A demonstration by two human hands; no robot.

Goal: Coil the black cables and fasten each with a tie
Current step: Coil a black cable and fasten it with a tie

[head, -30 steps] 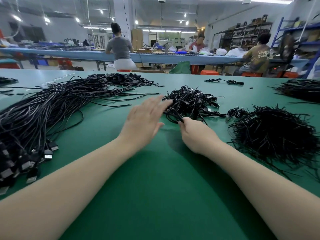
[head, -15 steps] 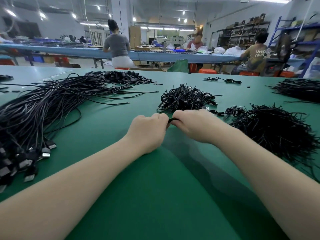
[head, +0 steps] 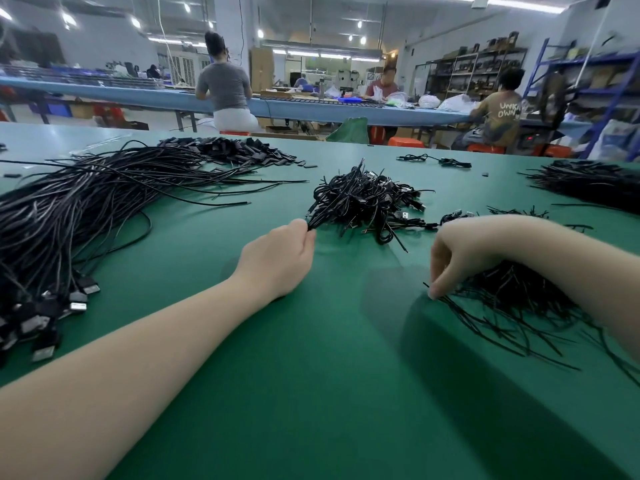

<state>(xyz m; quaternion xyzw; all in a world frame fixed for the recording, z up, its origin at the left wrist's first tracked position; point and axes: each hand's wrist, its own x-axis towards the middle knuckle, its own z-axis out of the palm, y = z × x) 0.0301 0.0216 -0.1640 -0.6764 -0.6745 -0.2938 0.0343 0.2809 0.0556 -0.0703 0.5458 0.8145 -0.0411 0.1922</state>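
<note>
At nine o'clock on the green table, a mass of loose black cables is lying fanned out, its plug ends pointing toward the person. Beyond it, at eleven o'clock, a heap of small flat black pieces is resting. Near centre, the left hand is curling its fingers round the near end of a coiled cable bundle, which is touching the heap of finished coils at twelve o'clock. At three o'clock, the right hand is pinching downward at the near edge of the pile of ties; whether one tie or several is between the fingertips cannot be told. Likely faults: the pinch may be lifting a clump of tangled ties rather than one; the bundle, not yet fastened so far as can be seen, may be springing open if the left grip slackens; its loops may be snagging the neighbouring coils.
</note>
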